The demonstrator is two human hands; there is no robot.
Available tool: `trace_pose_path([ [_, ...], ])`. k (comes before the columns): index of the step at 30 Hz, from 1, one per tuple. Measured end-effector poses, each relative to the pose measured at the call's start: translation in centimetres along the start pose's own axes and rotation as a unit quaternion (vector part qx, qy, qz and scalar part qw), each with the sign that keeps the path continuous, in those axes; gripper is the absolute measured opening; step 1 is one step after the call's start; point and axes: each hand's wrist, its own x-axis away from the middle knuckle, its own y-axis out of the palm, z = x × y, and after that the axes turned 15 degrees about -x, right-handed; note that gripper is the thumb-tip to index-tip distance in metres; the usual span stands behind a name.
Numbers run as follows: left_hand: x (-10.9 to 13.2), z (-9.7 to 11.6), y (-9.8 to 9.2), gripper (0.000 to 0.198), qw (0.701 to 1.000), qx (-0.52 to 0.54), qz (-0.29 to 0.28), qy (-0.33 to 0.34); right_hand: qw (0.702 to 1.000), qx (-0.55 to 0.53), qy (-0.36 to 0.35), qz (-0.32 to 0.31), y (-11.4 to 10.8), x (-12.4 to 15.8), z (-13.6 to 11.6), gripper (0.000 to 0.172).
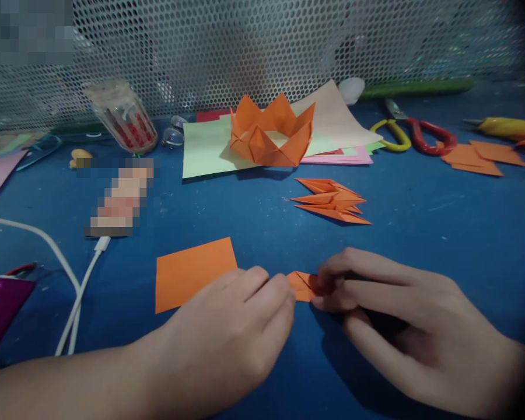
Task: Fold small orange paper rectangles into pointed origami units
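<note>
Between my two hands a small folded piece of orange paper [303,284] lies on the blue table. The curled fingers of my left hand [249,321] grip its left end, and the fingertips are partly hidden. At its right end, my right hand [394,315] pinches the paper between bent fingers. A flat orange paper sheet [192,274] lies beside my left hand, its lower right part covered by it. Farther back are several pointed folded orange pieces [332,201], set close together. Behind them an orange paper crown shape [271,137] stands on coloured sheets.
Pale green paper [205,149] lies at the back. Scissors [429,137] with red and yellow handles rest near orange paper pieces [483,157]. On the left are a jar with red contents [129,122], a white cable [76,306] and a purple object [2,309]. Metal mesh [245,52] rises behind.
</note>
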Motion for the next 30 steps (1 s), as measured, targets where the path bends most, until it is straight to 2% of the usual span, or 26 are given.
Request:
trace_pose_path([
  [7,0.0,0.2,-0.1,0.063,1.000,-0.010,0.017,-0.005,0.999,0.039,-0.030,0.000,-0.2,0.2,-0.1,0.027],
  [11,0.3,0.3,-0.2,0.052,0.999,-0.032,0.007,0.011,0.997,0.062,-0.052,0.003,-0.4,0.2,-0.2,0.029],
  [15,0.6,0.2,-0.2,0.043,0.998,-0.054,-0.001,0.018,0.997,0.069,-0.039,0.007,-0.4,0.3,0.0,0.031],
  [18,0.5,0.1,-0.2,0.039,0.999,-0.047,-0.006,0.013,0.997,0.069,-0.043,-0.011,-0.5,0.3,0.1,0.033],
  [24,0.3,0.3,0.1,0.052,0.999,-0.036,0.007,0.004,0.990,0.111,-0.077,-0.040,-0.2,0.2,-0.4,0.030],
  [30,0.1,0.5,0.2,0.056,0.999,-0.029,0.016,0.000,0.984,0.138,-0.089,-0.071,-0.3,0.3,-0.9,0.030],
])
